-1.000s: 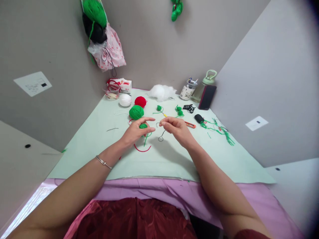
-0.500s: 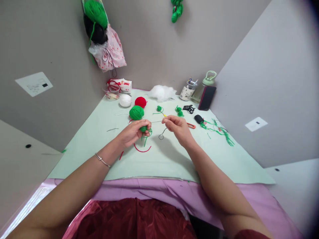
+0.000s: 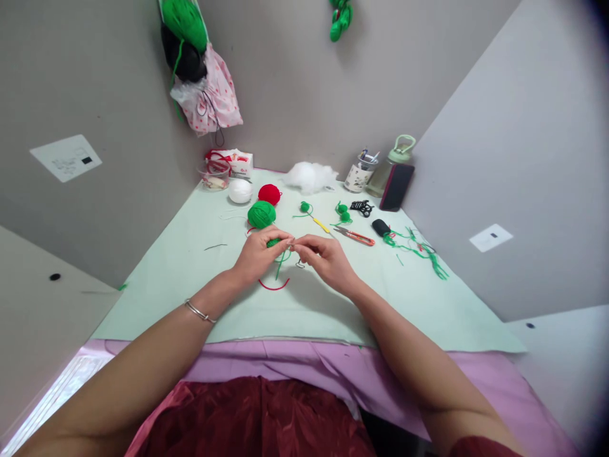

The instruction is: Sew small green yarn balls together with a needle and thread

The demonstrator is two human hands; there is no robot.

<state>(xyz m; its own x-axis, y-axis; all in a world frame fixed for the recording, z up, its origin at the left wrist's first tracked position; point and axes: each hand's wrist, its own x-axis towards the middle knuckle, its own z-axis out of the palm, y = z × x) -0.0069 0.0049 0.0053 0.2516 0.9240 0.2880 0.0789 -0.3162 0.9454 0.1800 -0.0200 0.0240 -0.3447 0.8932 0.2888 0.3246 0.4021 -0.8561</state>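
Note:
My left hand (image 3: 261,252) is closed around a small green knitted piece (image 3: 273,242) over the middle of the pale green mat (image 3: 190,266). My right hand (image 3: 320,257) pinches a thin needle with dark thread, its fingertips touching the left hand's at the green piece. Green yarn tails (image 3: 281,261) hang below the piece, and a small dark thread loop (image 3: 299,264) shows under my right fingers. A curved red yarn strand (image 3: 273,287) lies on the mat just below both hands.
Behind the hands lie a green yarn ball (image 3: 261,214), a red ball (image 3: 269,193), a white ball (image 3: 240,190), white stuffing (image 3: 310,176), orange-handled snips (image 3: 354,236), small green pieces (image 3: 342,212), a pen cup (image 3: 356,176), a bottle (image 3: 394,158), a phone (image 3: 396,186) and green scraps (image 3: 419,249).
My right hand has moved left to meet the left hand at the green piece, uncovering the orange snips. The dangling thread loop is now mostly tucked under my right fingers.

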